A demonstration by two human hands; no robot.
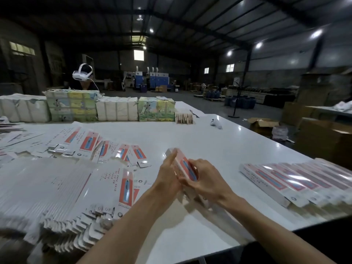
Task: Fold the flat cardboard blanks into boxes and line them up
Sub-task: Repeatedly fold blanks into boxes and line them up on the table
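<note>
The box (183, 164) between the fingers (170, 159) is motion-blurred, its near end hidden behind the right hand (207, 180). Right of the fingers the row of folded boxes (282, 180) runs off the edge; left, print on the flat blanks (125, 187) is too small to read.

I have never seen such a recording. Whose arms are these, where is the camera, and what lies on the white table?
There is no machine here. The camera sits on a person's head and looks down, so both arms are that person's own. The right hand grips a half-folded box, and the left hand presses straight fingers against it. On the white table, flat blanks lie in piles at left, and finished boxes lie in a row at right.
</note>
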